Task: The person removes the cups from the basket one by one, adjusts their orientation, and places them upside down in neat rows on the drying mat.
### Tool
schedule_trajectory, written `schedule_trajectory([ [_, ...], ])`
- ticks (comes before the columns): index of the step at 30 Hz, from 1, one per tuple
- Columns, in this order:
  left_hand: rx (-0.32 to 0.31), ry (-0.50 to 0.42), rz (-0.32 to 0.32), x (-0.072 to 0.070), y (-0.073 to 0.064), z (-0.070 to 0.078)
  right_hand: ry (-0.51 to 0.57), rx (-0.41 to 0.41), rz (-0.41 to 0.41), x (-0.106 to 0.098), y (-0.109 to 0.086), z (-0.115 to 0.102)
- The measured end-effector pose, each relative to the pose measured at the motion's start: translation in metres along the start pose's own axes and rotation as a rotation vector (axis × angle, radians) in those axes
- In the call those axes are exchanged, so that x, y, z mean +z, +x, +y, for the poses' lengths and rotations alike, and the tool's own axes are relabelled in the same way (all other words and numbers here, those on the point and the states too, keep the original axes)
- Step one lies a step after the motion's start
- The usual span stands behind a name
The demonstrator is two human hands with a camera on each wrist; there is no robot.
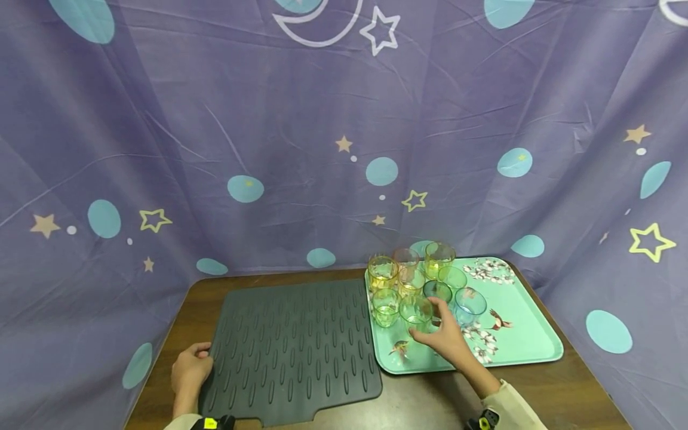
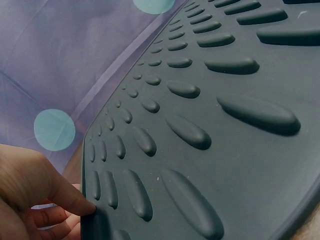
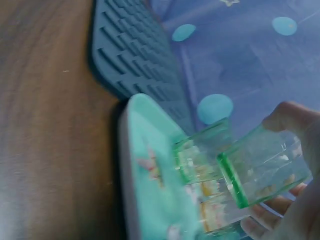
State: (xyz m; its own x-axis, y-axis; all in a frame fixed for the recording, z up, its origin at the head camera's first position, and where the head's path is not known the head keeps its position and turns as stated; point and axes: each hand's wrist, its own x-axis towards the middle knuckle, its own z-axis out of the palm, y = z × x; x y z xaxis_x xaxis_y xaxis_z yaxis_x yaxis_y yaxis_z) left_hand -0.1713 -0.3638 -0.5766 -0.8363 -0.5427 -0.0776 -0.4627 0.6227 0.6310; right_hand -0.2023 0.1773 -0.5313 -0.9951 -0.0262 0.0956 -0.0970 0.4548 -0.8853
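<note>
Head view faces forward-down from above; near wrist views share the mat (image 1: 290, 349).

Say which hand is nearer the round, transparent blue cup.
Right. The right hand is beside the blue cup, gripping a transparent green cup; the left hand is far left, touching a dark ribbed mat.

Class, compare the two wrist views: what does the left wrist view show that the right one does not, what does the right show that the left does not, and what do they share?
Only the left wrist view: the left hand, touching the edge of the mat.

Only the right wrist view: the right hand holding a glass, the green tray and other glasses on it.

Both: the ridged mat and the purple curtain with blue spots.
</note>
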Motion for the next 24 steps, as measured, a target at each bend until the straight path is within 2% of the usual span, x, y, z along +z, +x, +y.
schedule_trajectory([
  [11, 0.004, 0.001, 0.012, 0.0, 0.0, -0.001, 0.379, 0.05, -0.057, -0.014, 0.029, -0.029],
  [16, 0.001, -0.012, 0.025, 0.001, -0.001, 0.001, 0.43, 0.011, -0.079, -0.018, 0.044, -0.041],
  [21, -0.001, -0.012, 0.019, 0.001, -0.001, -0.001, 0.503, 0.061, -0.171, -0.024, 0.061, -0.05],
  [24, 0.003, -0.01, 0.018, 0.002, -0.001, -0.003, 0.548, 0.062, -0.22, -0.025, 0.071, -0.054],
])
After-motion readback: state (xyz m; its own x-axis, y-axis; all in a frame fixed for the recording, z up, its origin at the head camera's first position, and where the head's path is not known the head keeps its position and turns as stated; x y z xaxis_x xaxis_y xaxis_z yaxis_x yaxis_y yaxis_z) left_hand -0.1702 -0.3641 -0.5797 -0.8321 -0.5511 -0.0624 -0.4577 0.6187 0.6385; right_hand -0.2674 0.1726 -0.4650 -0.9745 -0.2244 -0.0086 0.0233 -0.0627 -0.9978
